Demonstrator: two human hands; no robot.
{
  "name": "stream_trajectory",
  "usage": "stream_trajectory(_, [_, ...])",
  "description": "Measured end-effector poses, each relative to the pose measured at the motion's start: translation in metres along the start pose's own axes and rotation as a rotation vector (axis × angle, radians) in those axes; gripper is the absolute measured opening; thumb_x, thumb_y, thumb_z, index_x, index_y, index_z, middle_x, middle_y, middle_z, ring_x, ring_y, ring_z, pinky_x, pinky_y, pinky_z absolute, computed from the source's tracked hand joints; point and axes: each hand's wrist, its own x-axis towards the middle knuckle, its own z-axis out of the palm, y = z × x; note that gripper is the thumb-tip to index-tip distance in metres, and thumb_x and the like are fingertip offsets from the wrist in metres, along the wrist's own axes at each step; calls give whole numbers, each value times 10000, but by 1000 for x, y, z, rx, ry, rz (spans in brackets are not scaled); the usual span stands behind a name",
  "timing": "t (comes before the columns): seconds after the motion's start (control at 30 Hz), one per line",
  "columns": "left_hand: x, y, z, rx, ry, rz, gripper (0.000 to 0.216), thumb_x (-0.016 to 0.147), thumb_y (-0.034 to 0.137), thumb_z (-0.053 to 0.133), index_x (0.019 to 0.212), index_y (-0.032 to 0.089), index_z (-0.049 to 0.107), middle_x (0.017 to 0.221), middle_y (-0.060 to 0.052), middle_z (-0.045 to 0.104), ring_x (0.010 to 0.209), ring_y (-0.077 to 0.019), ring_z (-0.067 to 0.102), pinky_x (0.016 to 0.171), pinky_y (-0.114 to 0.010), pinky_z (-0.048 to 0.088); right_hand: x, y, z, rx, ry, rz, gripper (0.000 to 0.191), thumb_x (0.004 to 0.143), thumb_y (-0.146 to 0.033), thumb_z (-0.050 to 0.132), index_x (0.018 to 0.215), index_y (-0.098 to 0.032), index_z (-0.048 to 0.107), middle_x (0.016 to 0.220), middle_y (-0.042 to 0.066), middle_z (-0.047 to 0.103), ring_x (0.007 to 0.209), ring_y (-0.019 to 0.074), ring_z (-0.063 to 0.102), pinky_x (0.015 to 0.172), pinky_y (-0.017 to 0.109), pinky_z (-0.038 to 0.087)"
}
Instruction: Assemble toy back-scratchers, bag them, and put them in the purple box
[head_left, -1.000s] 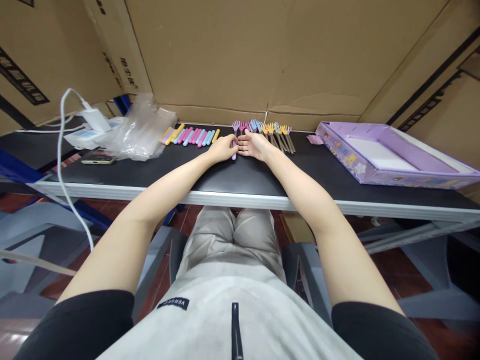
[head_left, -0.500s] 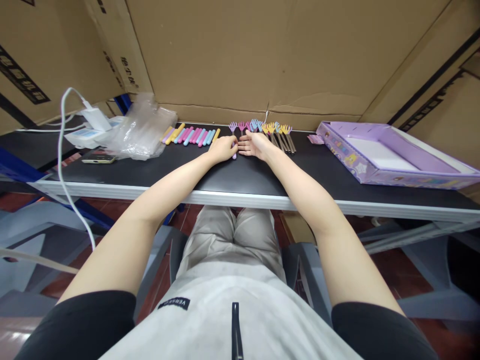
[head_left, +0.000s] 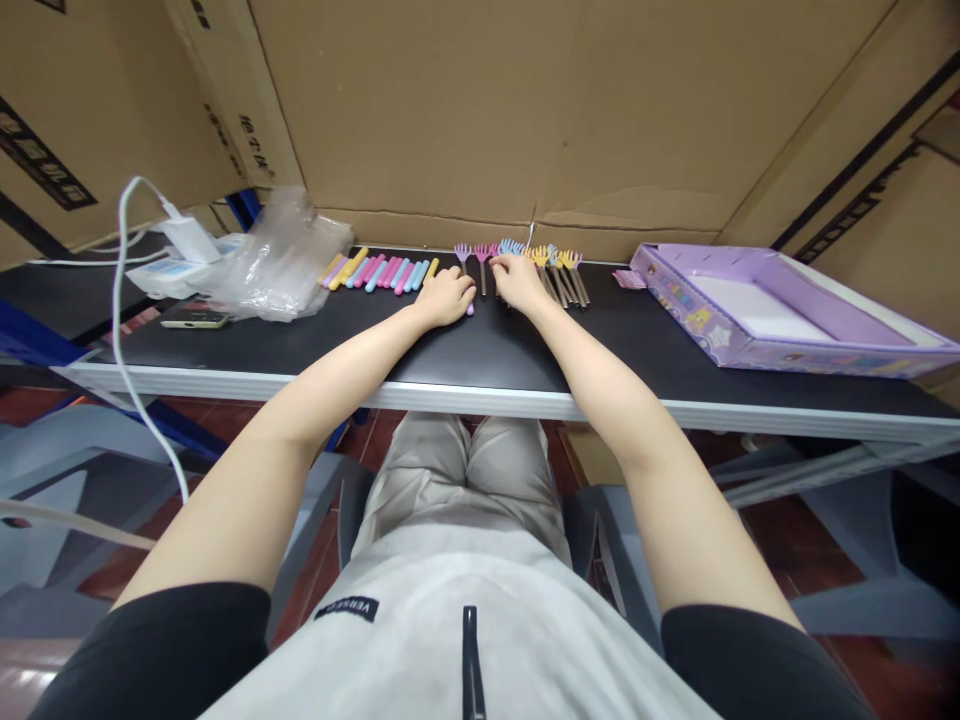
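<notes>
My left hand (head_left: 448, 297) rests palm down on the dark tabletop, its fingers curled over a purple back scratcher (head_left: 463, 254) whose small hand-shaped head points to the back and whose purple handle end shows below the fingers. Just right of it lies a pink back scratcher (head_left: 482, 255) with a bare metal rod. My right hand (head_left: 517, 283) has its fingers bent together among the blue back scratcher heads (head_left: 512, 246); what they pinch is hidden. Beside that hand, several yellow back scratchers (head_left: 571, 262) lie with their dark rods toward me.
Coloured handles (head_left: 386, 272) lie in a row to the left. Farther left are clear plastic bags (head_left: 281, 265), a phone (head_left: 196, 317) and a white charger (head_left: 191, 238) with its cable. A purple box tray (head_left: 810, 357) sits at the right. Cardboard (head_left: 540, 110) walls the back.
My right hand has turned from an open palm beside the left hand to bent fingers, moving slightly right onto the back scratchers. The left hand stays at the purple one.
</notes>
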Motion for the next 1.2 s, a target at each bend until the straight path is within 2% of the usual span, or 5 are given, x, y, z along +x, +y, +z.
stream_trajectory(0.1, [-4,4,-6,16,-50,-10,531,1170,257,343,1518,66,695,1507,-249,667,1466,-380,622,1269,-515,448,-4,2,1,-272,-146,-152,522,1067,-67,434,1491,-34,736,1608,218,673,1562,297,611,1372,472,398])
stream_trajectory(0.27, [-7,8,-11,13,-95,-25,563,1183,258,309,1597,54,631,1548,-259,639,1501,-386,600,1285,-499,433,-16,-8,5,-511,-344,-136,588,1152,-173,401,1708,-15,513,1824,220,388,1744,349,335,1429,635,219])
stream_trajectory(0.57, [-6,8,-11,3,-112,-23,571,1188,251,300,1639,48,586,1573,-272,628,1526,-390,590,1290,-497,438,-19,-14,6,-611,-420,-81,608,1182,-205,310,1747,-21,434,1861,219,306,1777,332,247,1430,675,152])
stream_trajectory(0.97, [-5,4,-7,42,-114,-12,560,1181,274,317,1613,88,620,1564,-247,653,1509,-372,607,1290,-481,441,-26,-24,10,-658,-365,-44,560,1190,-194,335,1669,32,520,1815,263,405,1750,364,306,1415,642,216])
stream_trajectory(1.2, [-1,-2,-8,-21,-16,-115,400,1027,250,565,1354,145,770,1374,-208,749,1434,-377,652,1183,-472,538,-19,-23,4,-552,-281,-37,557,1206,-262,333,1573,23,640,1696,273,567,1632,382,509,1368,537,357])
